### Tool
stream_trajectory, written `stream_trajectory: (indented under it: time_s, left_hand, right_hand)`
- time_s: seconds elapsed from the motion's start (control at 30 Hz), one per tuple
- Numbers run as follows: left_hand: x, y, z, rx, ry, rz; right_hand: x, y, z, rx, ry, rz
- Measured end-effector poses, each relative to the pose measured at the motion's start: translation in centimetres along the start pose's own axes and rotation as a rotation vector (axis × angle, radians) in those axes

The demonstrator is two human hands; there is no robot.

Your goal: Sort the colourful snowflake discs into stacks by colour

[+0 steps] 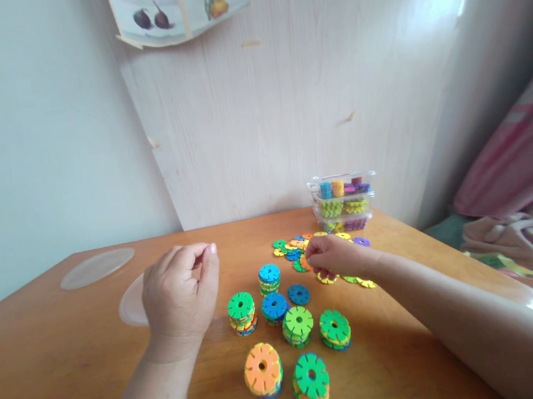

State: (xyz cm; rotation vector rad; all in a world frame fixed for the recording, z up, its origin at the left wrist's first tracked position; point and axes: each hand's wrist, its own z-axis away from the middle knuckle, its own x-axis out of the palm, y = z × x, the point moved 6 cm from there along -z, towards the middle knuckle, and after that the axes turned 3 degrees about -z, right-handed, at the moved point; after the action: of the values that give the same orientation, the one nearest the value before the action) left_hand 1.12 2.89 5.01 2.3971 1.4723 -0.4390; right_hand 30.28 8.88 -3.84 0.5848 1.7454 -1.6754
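Note:
My left hand hovers above the table, left of the stacks, its fingers curled and thumb tip against the index finger; nothing shows in it. Over a loose spread of notched plastic discs, my right hand has its fingers bent down and closed. An orange disc lies right by those fingertips; whether they grip a disc is hidden. Nearer me stand short disc stacks, topped with blue, green, light green and orange. One blue disc lies beside them.
Clear plastic boxes holding coloured pieces are stacked at the back right. Two translucent lids lie on the left of the wooden table, one partly behind my left hand. Past the right edge are crumpled cloths.

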Motion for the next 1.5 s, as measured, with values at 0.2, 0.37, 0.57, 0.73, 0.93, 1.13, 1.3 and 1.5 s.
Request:
stream_trajectory:
  time_s: [0.2,0.37,0.57,0.73,0.93,1.13,1.3,1.5]
  left_hand:
    - [0.1,0.0,0.0,-0.013,-0.012,0.004]
    - [0.1,-0.1,0.1,-0.030,-0.030,0.001]
    - [0.1,0.0,0.1,-0.010,-0.013,0.014]
    - [0.2,0.1,0.1,-0.013,-0.015,0.012]
    - [0.3,-0.1,0.1,-0.019,-0.022,0.000]
    - [0.2,-0.1,0.0,-0.006,-0.013,0.003]
    - [0.2,-0.1,0.0,-0.015,-0.021,0.005]
    - [0.2,0.0,0.1,-0.026,-0.031,0.012]
  right_hand:
    - [-3.7,1.6,-0.8,-0.083,0.212,0.369]
    - [-3.3,1.8,-0.8,-0.104,0.234,0.531]
    - [-2.0,1.3,-0.7,-0.200,0.144,0.653]
    - [-1.8,0.4,-0.3,-0.224,0.119,0.646]
    - [-1.8,-0.3,0.0,-0.252,0.131,0.635]
    - [-1.7,-1.7,0.9,-0.385,0.172,0.553]
    - [0.3,-3.4,2.4,-0.519,-0.018,0.397]
    - [0.8,-3.4,2.6,-0.505,-0.085,0.393]
